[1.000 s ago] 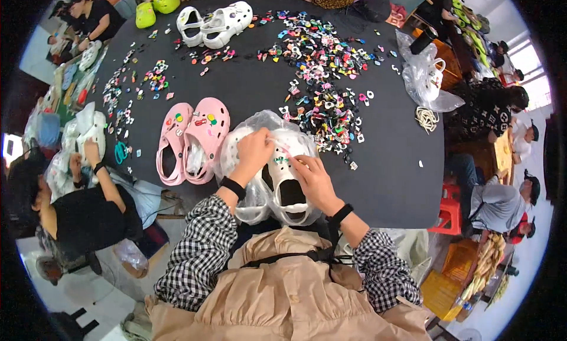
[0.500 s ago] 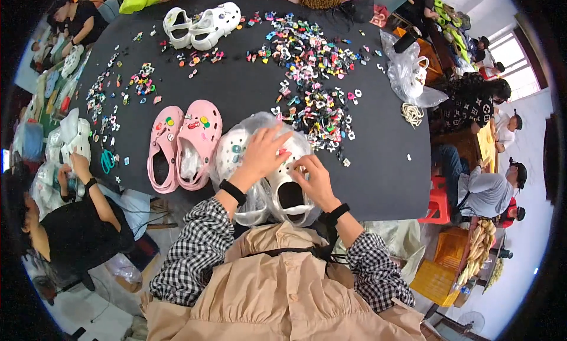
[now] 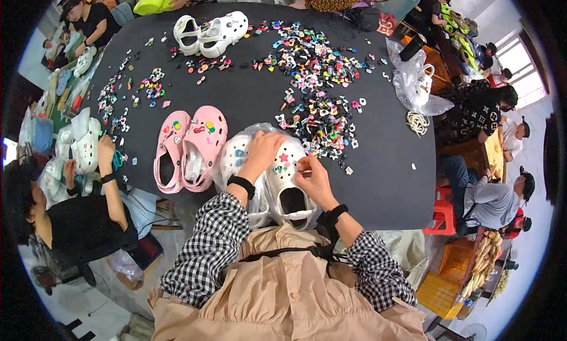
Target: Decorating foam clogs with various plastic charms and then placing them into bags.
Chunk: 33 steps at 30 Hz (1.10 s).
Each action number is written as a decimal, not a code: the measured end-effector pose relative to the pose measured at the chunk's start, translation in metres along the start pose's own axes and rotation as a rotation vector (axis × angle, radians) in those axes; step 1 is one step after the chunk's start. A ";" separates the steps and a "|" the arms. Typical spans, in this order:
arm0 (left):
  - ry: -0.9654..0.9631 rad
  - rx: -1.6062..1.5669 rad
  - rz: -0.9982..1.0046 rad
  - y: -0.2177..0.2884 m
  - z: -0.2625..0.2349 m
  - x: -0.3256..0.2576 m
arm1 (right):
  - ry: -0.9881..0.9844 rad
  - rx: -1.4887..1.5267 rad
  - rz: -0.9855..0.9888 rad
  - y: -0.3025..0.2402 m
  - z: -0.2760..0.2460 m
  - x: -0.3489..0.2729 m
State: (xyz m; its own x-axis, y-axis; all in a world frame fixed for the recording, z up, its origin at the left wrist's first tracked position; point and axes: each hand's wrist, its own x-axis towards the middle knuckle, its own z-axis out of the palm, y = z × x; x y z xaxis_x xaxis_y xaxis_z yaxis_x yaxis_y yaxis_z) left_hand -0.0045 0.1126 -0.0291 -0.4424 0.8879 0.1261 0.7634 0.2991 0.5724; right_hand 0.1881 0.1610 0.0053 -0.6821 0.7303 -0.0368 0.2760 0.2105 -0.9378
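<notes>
A pair of white clogs in clear plastic wrap lies at the table's near edge. On the left white clog (image 3: 235, 146) sit teal charms; the right white clog (image 3: 284, 178) carries a red star and a greenish charm. My left hand (image 3: 260, 158) rests across the pair, its fingers bent over the right clog's toe. Against that clog's right side, my right hand (image 3: 313, 177) is closed in a pinch; what is between the fingertips is hidden. Just left stand pink clogs (image 3: 204, 134) with colourful charms, plastic stuffed in one.
Loose charms (image 3: 319, 110) are heaped on the black table (image 3: 236, 96). White decorated clogs (image 3: 212, 35) stand at the far side. A plastic bag (image 3: 407, 84) and pale cords (image 3: 417, 123) lie at right. A co-worker (image 3: 88, 223) handles a white clog on the left.
My left hand has drawn its fingers in over the clog's toe, so the red star now shows. My right hand stays at the clog's side. The whole view has shifted slightly.
</notes>
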 end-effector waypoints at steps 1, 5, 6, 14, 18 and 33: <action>-0.001 0.003 0.001 -0.002 0.000 0.000 | -0.013 -0.074 -0.078 -0.006 0.002 0.002; -0.011 -0.013 0.017 -0.002 -0.005 -0.001 | 0.023 -0.801 -0.274 -0.017 -0.001 0.003; -0.030 -0.004 0.015 0.001 -0.007 -0.001 | 0.026 -0.805 -0.269 -0.017 -0.001 0.004; 0.000 -0.004 0.006 0.000 -0.006 -0.002 | -0.388 -0.737 -0.149 -0.007 -0.021 0.020; -0.017 0.044 0.007 0.000 -0.006 -0.001 | -0.363 -0.291 0.008 0.011 -0.020 0.010; -0.002 -0.001 -0.012 -0.003 -0.004 -0.004 | -0.082 0.124 0.178 0.027 -0.001 -0.011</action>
State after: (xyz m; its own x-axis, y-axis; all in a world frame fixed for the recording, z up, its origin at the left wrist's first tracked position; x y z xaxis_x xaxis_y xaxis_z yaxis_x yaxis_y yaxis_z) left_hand -0.0068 0.1067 -0.0276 -0.4504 0.8850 0.1176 0.7576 0.3092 0.5749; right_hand 0.2038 0.1587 -0.0195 -0.6844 0.6923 -0.2288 0.3152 -0.0021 -0.9490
